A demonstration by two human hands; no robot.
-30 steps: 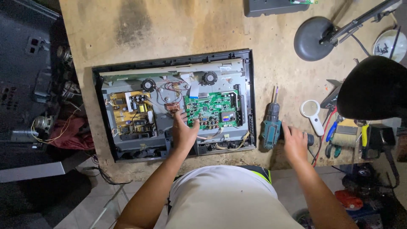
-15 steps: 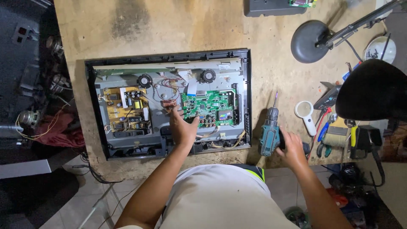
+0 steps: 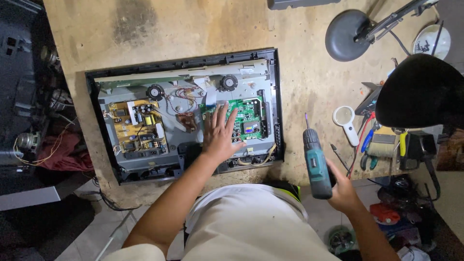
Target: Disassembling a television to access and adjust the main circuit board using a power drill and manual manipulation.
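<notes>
Resting flat with fingers spread on the green circuit board (image 3: 244,117) of the already opened television (image 3: 183,113), the left hand (image 3: 220,135) steadies it while the right hand (image 3: 340,186) grips the teal cordless drill (image 3: 316,162) just right of it, boards still mounted.

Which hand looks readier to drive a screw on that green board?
Right, probably. The right hand grips the drill, bit pointing up, beside the set. The left hand lies flat on the green board.

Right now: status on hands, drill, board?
Left hand flat on the green circuit board inside the opened TV chassis. Right hand gripping the teal cordless drill, lifted off the bench, bit forward. Nothing between drill and board.
</notes>
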